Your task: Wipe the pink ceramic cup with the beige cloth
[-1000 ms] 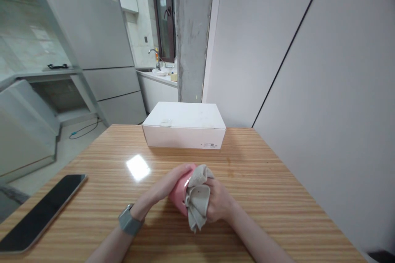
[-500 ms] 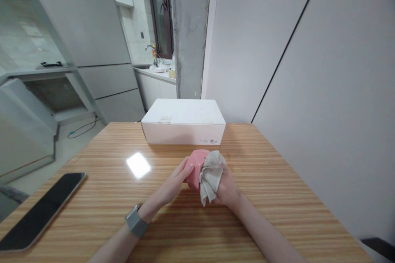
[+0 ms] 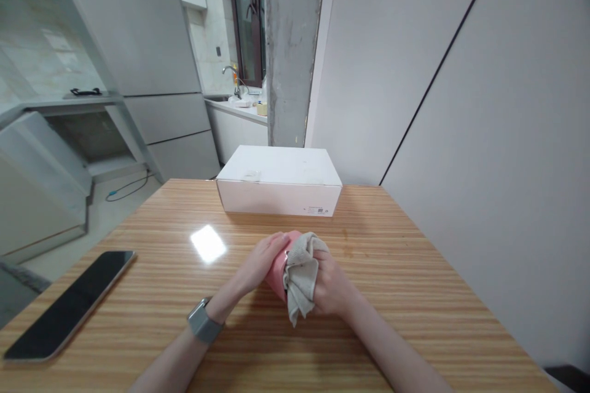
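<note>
A pink object (image 3: pixel 276 278), its kind mostly hidden, is held above the wooden table (image 3: pixel 415 313) in the middle of the view. My left hand (image 3: pixel 262 261) is closed around its left and upper side; a grey watch (image 3: pixel 205 321) is on that wrist. Bunched in my right hand (image 3: pixel 332 282) is a light grey cloth (image 3: pixel 302 271), pressed against the pink object's right side. The cloth's loose end hangs below, and it covers much of the object. A small shiny bit shows at the cloth's edge.
Beyond my hands a white box (image 3: pixel 279 198) lies at the table's far edge. A dark flat tablet or phone (image 3: pixel 69 307) rests at the left. A white wall (image 3: pixel 483 166) rises along the right, and a fridge (image 3: pixel 133 31) stands at the back left.
Both hands have shifted slightly left and down with the pink object. It has turned, and the cloth now covers more of it. My left hand lies further over its top.
</note>
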Demonstrator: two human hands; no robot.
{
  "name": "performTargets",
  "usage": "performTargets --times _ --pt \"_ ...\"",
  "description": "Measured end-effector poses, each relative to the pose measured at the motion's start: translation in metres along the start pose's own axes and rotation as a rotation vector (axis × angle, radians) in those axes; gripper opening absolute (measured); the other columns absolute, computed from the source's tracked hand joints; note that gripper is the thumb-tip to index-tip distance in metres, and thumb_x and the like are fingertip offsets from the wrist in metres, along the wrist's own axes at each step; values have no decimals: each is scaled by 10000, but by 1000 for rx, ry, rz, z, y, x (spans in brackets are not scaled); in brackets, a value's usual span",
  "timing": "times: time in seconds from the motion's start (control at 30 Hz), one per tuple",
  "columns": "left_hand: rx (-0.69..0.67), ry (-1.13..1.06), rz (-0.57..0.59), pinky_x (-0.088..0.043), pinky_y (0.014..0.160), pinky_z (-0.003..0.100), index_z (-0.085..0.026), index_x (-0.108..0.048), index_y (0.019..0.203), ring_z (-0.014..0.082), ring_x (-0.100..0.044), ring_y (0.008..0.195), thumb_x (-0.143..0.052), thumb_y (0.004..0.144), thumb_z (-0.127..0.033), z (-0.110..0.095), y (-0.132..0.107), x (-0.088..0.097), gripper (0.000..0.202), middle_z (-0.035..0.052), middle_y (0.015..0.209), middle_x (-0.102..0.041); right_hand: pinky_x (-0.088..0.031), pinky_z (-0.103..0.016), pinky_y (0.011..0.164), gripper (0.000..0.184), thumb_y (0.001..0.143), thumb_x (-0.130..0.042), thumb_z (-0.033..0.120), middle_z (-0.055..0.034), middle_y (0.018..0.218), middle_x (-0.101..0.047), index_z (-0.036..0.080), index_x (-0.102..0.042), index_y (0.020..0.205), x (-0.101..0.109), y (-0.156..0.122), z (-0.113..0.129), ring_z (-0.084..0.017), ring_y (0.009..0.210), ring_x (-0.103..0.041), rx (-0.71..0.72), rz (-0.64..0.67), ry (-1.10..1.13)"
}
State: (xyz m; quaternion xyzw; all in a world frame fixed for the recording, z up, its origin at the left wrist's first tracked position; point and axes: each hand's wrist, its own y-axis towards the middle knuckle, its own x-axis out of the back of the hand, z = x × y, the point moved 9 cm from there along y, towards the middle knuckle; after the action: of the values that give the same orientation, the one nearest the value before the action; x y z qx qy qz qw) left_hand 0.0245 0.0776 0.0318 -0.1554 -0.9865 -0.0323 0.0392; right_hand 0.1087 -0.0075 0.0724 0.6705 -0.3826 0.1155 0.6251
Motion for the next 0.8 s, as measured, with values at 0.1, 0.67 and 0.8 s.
performTargets --times 0.1,0.67,0.8 --pt "-51 42 -53 -432 804 312 -159 -605 764 197 -552 834 -428 884 -461 1 0 0 371 40 838 -658 -475 -378 825 175 850 -422 228 -22 665 -613 204 -567 754 3 -2 -4 -175 664 -563 -31 0 -8" --pt "-44 -178 -115 -414 889 281 -185 -569 1048 190 -549 1011 -469 872 -459 2 -10 -9 341 33 1041 -631 -461 -401 813 257 861 -403 274 -72 834 -692 182 -620 963 12 -10 -28 -231 825 -628 -261 -36 -37" --pt "42 -401 -33 -448 748 263 -188 -551 994 155 -574 846 -512 847 -413 15 -8 -15 272 5 921 -625 -478 -389 787 259 861 -398 280 -66 797 -693 193 -636 917 14 -7 -27 -226 788 -628 -231 -51 -48"
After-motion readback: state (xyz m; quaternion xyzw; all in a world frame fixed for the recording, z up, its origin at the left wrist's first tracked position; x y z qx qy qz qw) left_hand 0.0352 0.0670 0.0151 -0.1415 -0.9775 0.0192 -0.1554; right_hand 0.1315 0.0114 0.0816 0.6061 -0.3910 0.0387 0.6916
